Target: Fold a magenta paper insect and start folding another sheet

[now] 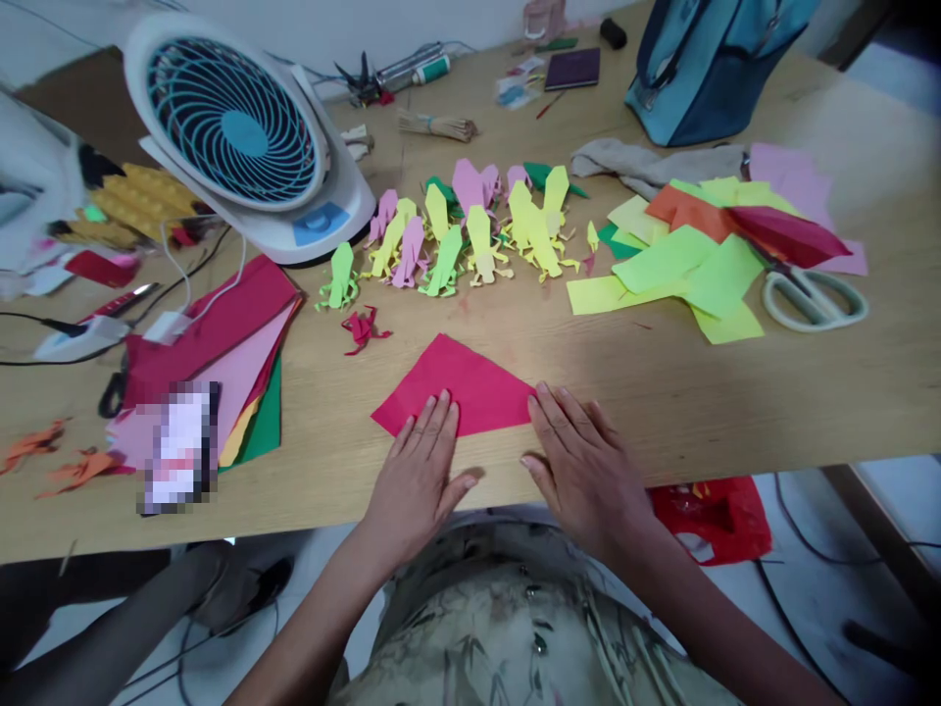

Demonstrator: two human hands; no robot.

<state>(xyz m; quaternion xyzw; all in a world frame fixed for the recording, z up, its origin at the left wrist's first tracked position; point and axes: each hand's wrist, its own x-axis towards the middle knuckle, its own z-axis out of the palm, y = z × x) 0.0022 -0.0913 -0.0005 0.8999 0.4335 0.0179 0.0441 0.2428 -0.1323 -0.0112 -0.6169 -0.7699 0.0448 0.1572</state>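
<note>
A folded sheet of red paper [470, 382] lies on the wooden table in front of me, with its peak pointing away and a long edge toward me. My left hand [422, 456] rests flat on its lower left part, fingers stretched out and thumb apart. The fingertips of my right hand [584, 456] touch the paper's right corner, and that hand too lies flat with fingers extended. Just beyond the paper sits a small red origami figure [363, 329]. Behind it stand several folded paper frogs [481, 240] in yellow, green and pink.
A white fan [242, 132] stands at the back left. Coloured paper sheets [221, 314] and a phone [180, 446] lie at left. Cut paper pieces [676, 265] and scissors [816, 299] lie at right, below a blue bag [698, 69]. A red plastic bag [724, 520] is under the table edge.
</note>
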